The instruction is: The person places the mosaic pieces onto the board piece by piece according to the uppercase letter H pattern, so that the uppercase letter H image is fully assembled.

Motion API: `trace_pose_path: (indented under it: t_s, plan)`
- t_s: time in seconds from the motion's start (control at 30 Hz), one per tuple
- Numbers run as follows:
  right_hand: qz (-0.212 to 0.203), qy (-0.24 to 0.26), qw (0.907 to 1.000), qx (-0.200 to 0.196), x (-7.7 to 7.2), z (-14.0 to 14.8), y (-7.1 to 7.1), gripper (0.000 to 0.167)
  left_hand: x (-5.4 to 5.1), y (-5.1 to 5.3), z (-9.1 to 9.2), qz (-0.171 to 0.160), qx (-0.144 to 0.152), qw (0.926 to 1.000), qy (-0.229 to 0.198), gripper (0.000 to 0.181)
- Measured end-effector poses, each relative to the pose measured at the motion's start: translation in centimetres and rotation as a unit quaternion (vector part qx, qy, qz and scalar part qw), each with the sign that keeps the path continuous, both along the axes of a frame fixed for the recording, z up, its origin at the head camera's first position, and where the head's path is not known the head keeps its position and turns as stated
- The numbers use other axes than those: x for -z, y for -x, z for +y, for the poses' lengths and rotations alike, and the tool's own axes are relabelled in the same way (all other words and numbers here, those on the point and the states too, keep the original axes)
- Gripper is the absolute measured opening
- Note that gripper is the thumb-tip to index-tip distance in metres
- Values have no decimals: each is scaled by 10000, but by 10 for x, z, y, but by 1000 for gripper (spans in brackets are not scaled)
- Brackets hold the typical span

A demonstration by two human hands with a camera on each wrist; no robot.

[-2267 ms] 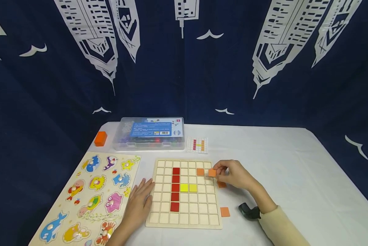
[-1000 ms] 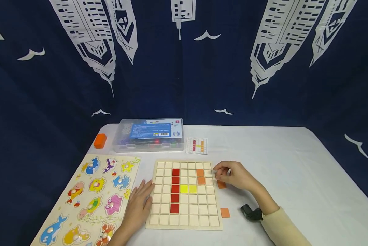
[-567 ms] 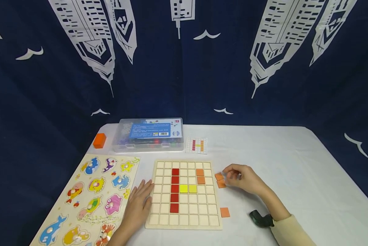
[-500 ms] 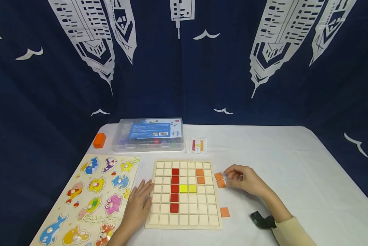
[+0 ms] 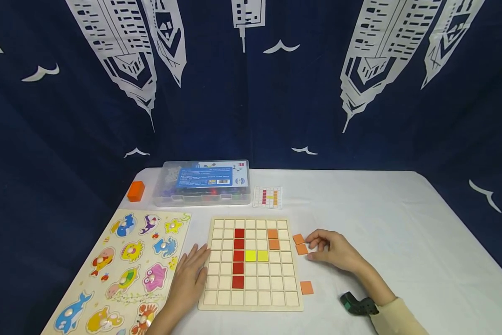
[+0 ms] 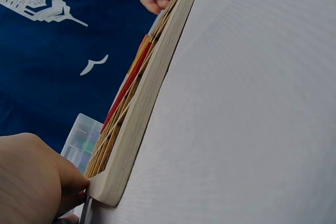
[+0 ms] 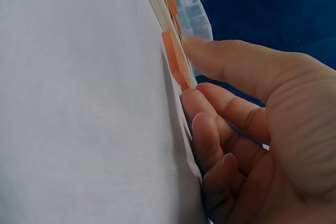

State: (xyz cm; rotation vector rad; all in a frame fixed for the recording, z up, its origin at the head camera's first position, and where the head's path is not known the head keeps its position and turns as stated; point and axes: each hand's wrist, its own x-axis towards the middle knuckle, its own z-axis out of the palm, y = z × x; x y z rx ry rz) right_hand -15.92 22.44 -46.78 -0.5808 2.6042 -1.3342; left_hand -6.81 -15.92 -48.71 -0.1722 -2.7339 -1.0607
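A wooden grid board [image 5: 251, 301] lies mid-table. In it sit a column of red tiles [image 5: 238, 256], two yellow tiles [image 5: 257, 256] and two orange tiles [image 5: 273, 239] at the upper right. My left hand [image 5: 186, 281] rests its fingers at the board's left edge; the left wrist view shows the fingertips touching the board's corner. My right hand [image 5: 338, 251] is at the right, fingers loosely bent and thumb apart, beside two loose orange squares [image 5: 301, 249]. The right wrist view shows an orange tile [image 7: 176, 61] close to the fingertips, not pinched.
Another orange tile [image 5: 307, 288] lies by the board's lower right edge. A pattern card [image 5: 267, 197], a clear plastic case [image 5: 202, 184] and an orange block [image 5: 135, 191] stand behind. An animal peg puzzle [image 5: 125, 274] lies on the left.
The orange tile that my right hand pinched now sits in the grid below the first one. That hand has drawn back to the right, exposing a loose tile. The left hand stays put.
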Motion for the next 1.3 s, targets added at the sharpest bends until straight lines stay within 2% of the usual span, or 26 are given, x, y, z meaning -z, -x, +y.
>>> trace_pose_path:
  t_s: [0.23, 0.4, 0.63, 0.9, 1.3]
  plan:
    - [225, -211, 9995, -3, 3, -2, 1, 30, -1, 0, 1, 116, 9, 9999, 30, 43]
    - [323, -386, 9987, 66, 3, -4, 0, 29, -1, 0, 1, 36, -13, 10000, -12, 43]
    - [443, -702, 9962, 265, 3, -7, -2, 25, -2, 0, 2, 227, 18, 9997, 27, 42]
    - [636, -651, 9955, 246, 3, -7, -3, 20, 0, 0, 2, 351, -4, 9994, 72, 42]
    - [846, -569, 9946, 171, 5, -9, -5, 27, 3, 1, 1, 317, -31, 9995, 72, 43]
